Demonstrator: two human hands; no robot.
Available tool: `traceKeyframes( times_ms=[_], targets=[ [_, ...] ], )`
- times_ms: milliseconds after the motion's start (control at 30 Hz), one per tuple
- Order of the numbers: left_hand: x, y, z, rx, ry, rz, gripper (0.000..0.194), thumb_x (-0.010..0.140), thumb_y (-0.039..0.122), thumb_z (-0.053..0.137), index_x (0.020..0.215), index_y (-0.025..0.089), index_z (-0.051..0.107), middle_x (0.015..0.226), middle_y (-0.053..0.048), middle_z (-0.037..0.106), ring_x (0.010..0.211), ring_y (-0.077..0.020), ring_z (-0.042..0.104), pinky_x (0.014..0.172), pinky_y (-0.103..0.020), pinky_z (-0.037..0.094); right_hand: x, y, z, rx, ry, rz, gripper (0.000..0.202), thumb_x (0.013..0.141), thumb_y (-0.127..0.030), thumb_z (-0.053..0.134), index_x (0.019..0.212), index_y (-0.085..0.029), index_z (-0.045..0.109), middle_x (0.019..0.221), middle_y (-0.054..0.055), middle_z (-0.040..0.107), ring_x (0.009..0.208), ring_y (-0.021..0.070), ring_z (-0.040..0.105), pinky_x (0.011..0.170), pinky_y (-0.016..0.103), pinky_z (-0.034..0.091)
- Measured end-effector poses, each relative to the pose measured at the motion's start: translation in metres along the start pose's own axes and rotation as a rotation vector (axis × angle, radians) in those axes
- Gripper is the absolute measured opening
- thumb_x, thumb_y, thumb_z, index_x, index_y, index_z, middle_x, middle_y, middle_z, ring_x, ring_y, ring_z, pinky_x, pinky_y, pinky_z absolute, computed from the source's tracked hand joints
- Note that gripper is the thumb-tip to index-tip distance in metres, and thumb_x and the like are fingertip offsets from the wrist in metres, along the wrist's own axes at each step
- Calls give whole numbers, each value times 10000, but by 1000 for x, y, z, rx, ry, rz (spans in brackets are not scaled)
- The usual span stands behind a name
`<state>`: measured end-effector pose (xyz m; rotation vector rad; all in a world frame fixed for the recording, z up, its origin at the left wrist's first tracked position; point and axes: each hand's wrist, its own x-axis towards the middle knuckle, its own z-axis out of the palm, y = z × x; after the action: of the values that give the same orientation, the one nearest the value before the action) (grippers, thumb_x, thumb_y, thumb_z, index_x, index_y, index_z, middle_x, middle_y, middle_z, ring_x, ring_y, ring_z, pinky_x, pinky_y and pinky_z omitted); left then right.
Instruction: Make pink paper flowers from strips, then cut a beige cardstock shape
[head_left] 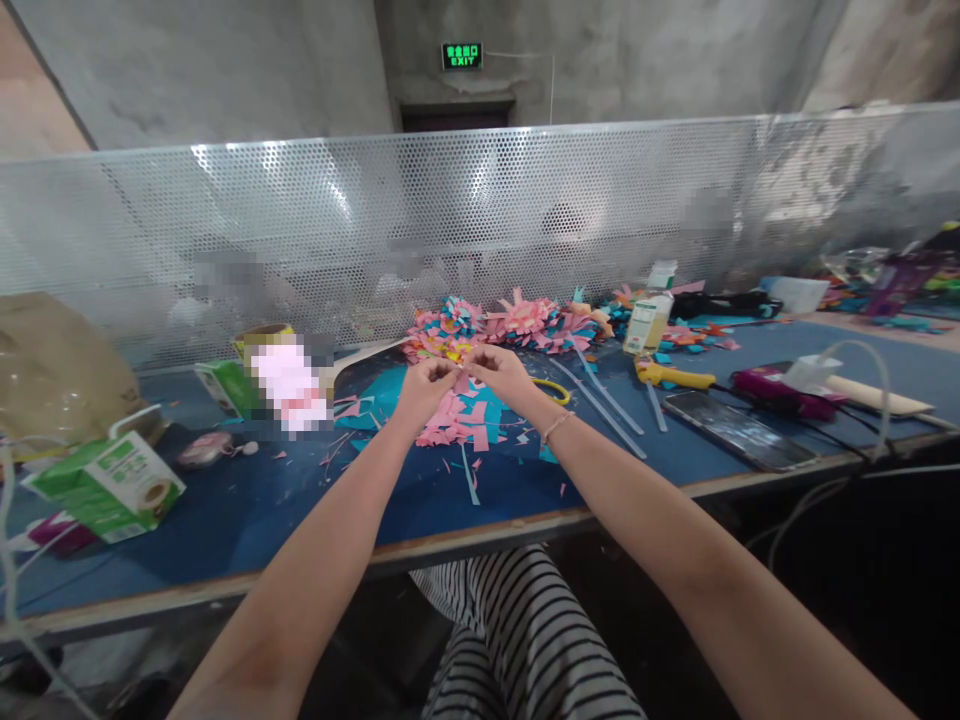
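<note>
My left hand (430,384) and my right hand (501,376) meet above the blue table (300,510), each in a pinch with the fingertips close together. Something small and pink, apparently paper, shows between them; its shape is too small to make out. Beneath the hands lie cut pink paper pieces (448,422) and light blue paper (491,410). Just behind is a heap of fringed pink, blue and yellow paper (525,322). The yellow handle (553,390) of a tool lies beside my right hand.
On the left are a green-and-white carton (112,485) and a plastic bag (64,370). Clear sticks (611,405), a yellow glue gun (675,374), a bottle (649,318) and a phone (739,430) lie right. A perforated metal screen (420,215) stands behind.
</note>
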<state>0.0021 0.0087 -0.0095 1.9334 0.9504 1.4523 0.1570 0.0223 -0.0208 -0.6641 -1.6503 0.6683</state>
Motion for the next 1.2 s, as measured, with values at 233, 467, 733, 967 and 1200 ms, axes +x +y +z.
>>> traceKeyframes(
  times_ms=[233,467,733,967,1200],
  targets=[
    [1,0,0,-23,-22,13,175,677,327,624,663,154,604,601,-7,597,580,-120,546,601,-269,462,-2,-3,-2,-10,-12,-64,147,715,-309,586,747,-172,546,673,-9,524,617,99,482,578,242,398],
    [2,0,-1,-78,-24,-32,217,665,364,643,670,152,598,599,1,567,565,-107,519,598,-266,454,-2,-6,-4,-17,-19,-81,152,721,-305,606,800,-176,588,736,13,577,675,117,530,603,249,428],
    [2,-2,-1,-92,-8,-53,238,635,384,663,685,158,608,608,4,559,564,-101,492,574,-252,428,-2,-1,-5,-107,2,-140,119,734,-295,611,806,-206,642,837,35,629,773,143,578,663,275,465],
    [2,-1,-1,-57,7,-40,257,634,406,663,681,158,615,591,8,550,544,-95,471,533,-238,393,-2,0,-6,-105,-2,-112,142,724,-317,621,783,-191,649,790,32,627,727,139,575,666,286,474],
    [0,2,-1,-15,0,-33,256,652,410,658,693,159,627,582,8,559,533,-94,477,519,-233,388,-2,-5,-8,-111,-7,-101,116,703,-303,633,727,-193,664,737,27,638,677,140,569,624,280,450]
  ],
)
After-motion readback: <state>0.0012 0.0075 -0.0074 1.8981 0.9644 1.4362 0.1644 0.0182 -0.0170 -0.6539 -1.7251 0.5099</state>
